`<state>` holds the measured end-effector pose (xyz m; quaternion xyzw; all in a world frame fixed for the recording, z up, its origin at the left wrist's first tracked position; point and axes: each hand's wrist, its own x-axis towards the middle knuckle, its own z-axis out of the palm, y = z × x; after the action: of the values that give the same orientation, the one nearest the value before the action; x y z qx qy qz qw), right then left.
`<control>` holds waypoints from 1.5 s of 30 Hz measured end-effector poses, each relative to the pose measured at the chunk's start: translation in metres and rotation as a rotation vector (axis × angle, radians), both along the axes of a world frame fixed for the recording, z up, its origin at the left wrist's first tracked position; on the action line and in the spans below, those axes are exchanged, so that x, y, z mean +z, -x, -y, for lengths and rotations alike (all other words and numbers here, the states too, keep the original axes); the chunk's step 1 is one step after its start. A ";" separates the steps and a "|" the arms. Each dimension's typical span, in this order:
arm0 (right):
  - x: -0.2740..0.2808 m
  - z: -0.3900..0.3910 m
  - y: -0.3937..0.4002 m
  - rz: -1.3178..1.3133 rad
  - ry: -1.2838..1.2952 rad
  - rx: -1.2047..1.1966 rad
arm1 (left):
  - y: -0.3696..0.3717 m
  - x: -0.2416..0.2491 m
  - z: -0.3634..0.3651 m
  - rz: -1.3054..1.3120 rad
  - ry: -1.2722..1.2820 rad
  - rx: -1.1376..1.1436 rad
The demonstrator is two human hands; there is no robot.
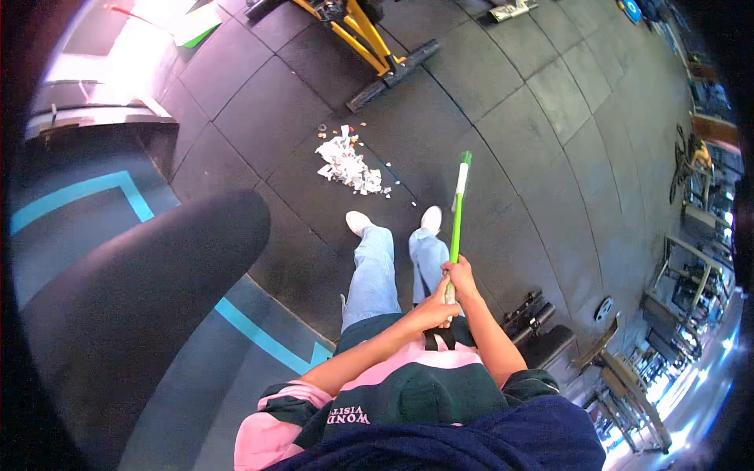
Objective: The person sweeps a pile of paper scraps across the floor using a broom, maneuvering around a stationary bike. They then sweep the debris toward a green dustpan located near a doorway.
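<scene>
A broom (456,228) with a bright green handle slants up from my waist, its white section and green tip pointing away over the floor. My right hand (460,276) is wrapped around the handle. Just below it, closer to my body, my left hand (433,311) is closed round the lower, paler end. A heap of torn white paper scraps (345,163) with small coloured bits lies on the dark floor beyond my shoes, left of the broom. Some pieces are scattered around its edge.
Dark rubber tiles (503,196) cover the floor. A yellow-framed machine (369,47) with a black foot bar stands beyond the scraps. A large black padded shape (149,275) is at left, over blue-striped flooring (263,334). Gym equipment (628,385) lines the right. A green-and-white flat object (196,27) sits far left.
</scene>
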<state>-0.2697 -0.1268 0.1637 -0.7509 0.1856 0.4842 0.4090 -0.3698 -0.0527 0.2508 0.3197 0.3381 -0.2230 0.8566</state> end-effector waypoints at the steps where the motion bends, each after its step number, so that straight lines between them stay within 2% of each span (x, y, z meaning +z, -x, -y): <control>1: -0.003 0.007 -0.003 0.005 0.008 -0.013 | -0.002 -0.011 0.008 0.005 0.008 -0.013; 6: -0.034 0.026 0.001 -0.122 0.080 -0.034 | -0.006 -0.041 0.024 -0.094 0.009 -0.056; 9: -0.082 0.033 0.025 -0.204 0.040 -0.002 | 0.004 -0.039 0.017 -0.141 -0.017 -0.010; 11: -0.059 0.005 0.040 -0.219 -0.030 -0.002 | 0.020 -0.034 0.012 -0.241 -0.079 0.042; 14: -0.050 -0.021 0.062 -0.181 -0.057 0.106 | 0.039 -0.013 -0.001 -0.230 -0.145 0.121; 17: -0.047 -0.038 0.077 -0.291 -0.281 0.017 | 0.053 -0.003 -0.003 -0.294 -0.201 0.124; 19: -0.032 -0.052 0.081 -0.323 -0.321 0.010 | 0.054 0.010 -0.003 -0.295 -0.268 0.096; 22: 0.013 -0.064 0.073 -0.401 -0.384 -0.005 | 0.056 0.024 0.004 -0.318 -0.397 0.083; 24: 0.033 -0.065 0.074 -0.435 -0.376 0.006 | 0.065 0.031 0.012 -0.220 -0.645 0.064; 25: 0.039 -0.063 0.074 -0.434 -0.381 0.008 | 0.065 0.038 0.014 -0.219 -0.650 0.066; 27: 0.049 -0.057 0.072 -0.362 -0.359 0.063 | 0.064 0.054 0.018 -0.227 -0.648 0.032; 28: 0.050 -0.051 0.071 -0.362 -0.367 0.035 | 0.067 0.054 0.019 -0.268 -0.508 0.006; 29: 0.048 -0.044 0.070 -0.360 -0.368 0.038 | 0.065 0.055 0.019 -0.265 -0.508 0.009; 31: 0.032 -0.027 0.071 -0.235 -0.276 0.058 | 0.061 0.057 0.020 -0.225 -0.342 0.016; 35: 0.012 -0.009 0.059 -0.187 -0.144 0.127 | 0.055 0.037 0.025 -0.192 -0.251 0.081; 37: -0.021 -0.003 0.063 -0.167 -0.103 0.135 | 0.042 0.032 0.014 -0.248 -0.128 0.146; 39: -0.040 -0.006 0.062 -0.309 -0.191 0.053 | 0.040 0.014 0.012 -0.275 -0.160 0.126; 41: -0.052 -0.017 0.068 -0.297 -0.170 0.093 | 0.044 0.002 0.010 -0.307 -0.191 0.107; 43: -0.057 -0.031 0.079 -0.155 -0.138 0.329 | 0.049 0.006 0.000 -0.298 -0.165 0.211; 45: -0.052 -0.042 0.085 -0.211 -0.213 0.318 | 0.054 0.011 -0.005 -0.297 -0.162 0.216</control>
<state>-0.3547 -0.0848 0.1119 -0.6686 0.0545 0.6352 0.3828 -0.4242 -0.0481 0.2616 0.3133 0.5100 -0.1467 0.7876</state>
